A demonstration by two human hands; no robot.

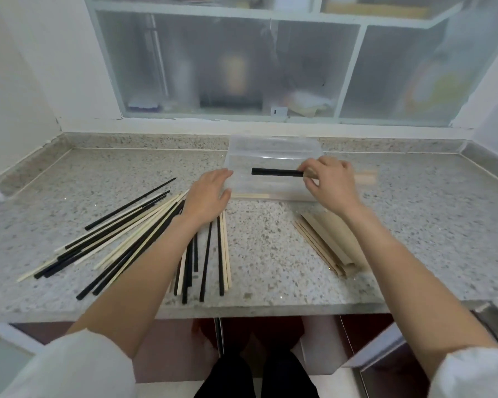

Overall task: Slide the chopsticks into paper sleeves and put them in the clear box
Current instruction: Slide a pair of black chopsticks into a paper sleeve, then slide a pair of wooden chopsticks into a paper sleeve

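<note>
A: What is being held, and where?

B: A sleeved black pair of chopsticks point(276, 172) is pinched by the right hand point(329, 183) at the paper end, thumb and fingers curled round it, over the open clear box point(270, 147) at the back of the table point(270, 239). The black ends are left bare and point to the left. Whether the box floor is already touched cannot be told.

A: And the left hand point(209, 196)?

B: Nothing is gripped by it. It is laid flat with straight fingers, just beside the box's left wall, over the top of the loose chopsticks point(144, 237).

A: How should the sticks be expected to handle?

B: They are judged light, stiff and thin. The black ones look smooth, so some slipperiness is to be expected; the pale ones may offer more grip. A pair is best taken near one end so that both tips can be lined up for the opening.

A: The paper sleeves point(328, 239)?

B: A stack is lying below the right hand, well apart from the loose heap. The paper is judged flimsy and easily creased, so a light pinch near the mouth is advised. Another wrapped piece point(365, 176) appears to the right of the box, though it is blurred.
</note>
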